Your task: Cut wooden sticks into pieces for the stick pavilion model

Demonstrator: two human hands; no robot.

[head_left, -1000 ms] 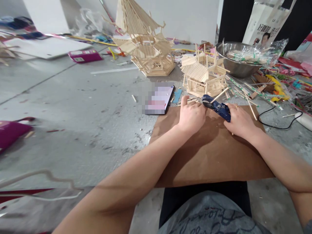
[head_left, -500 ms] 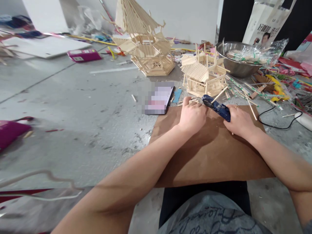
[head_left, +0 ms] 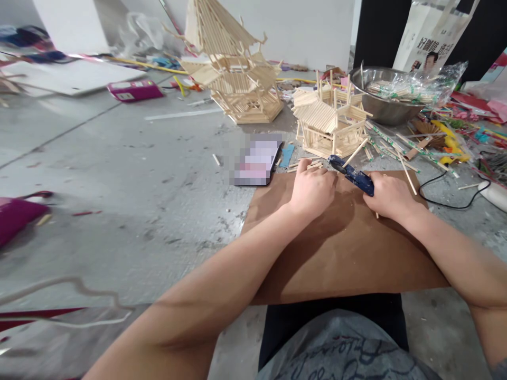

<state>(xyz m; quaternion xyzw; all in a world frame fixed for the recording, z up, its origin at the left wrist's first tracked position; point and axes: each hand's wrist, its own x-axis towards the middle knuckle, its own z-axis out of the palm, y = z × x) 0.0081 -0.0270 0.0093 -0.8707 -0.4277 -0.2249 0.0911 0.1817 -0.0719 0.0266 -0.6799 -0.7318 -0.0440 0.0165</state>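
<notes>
My right hand (head_left: 390, 198) is closed round one end of a scuffed dark blue hand tool (head_left: 354, 177), its exact kind unclear. The tool points left and away from me, and a thin wooden stick (head_left: 355, 153) slants up across its far end. Just left of that end is my left hand (head_left: 315, 187), its fingers curled down and closed; whatever they hold is hidden. Both hands are over a brown board (head_left: 336, 258). Beyond them stands a part-roofed hexagonal stick model (head_left: 320, 119), with short loose sticks (head_left: 307, 164) in front of it.
A taller stick pagoda (head_left: 245, 84) stands at the back. Left of the board lies a phone (head_left: 257, 163). At the right are a metal bowl (head_left: 388, 108) of wrapped sticks, scattered sticks, scraps and a black cord (head_left: 439, 203). A purple pack (head_left: 134, 91) lies farther left.
</notes>
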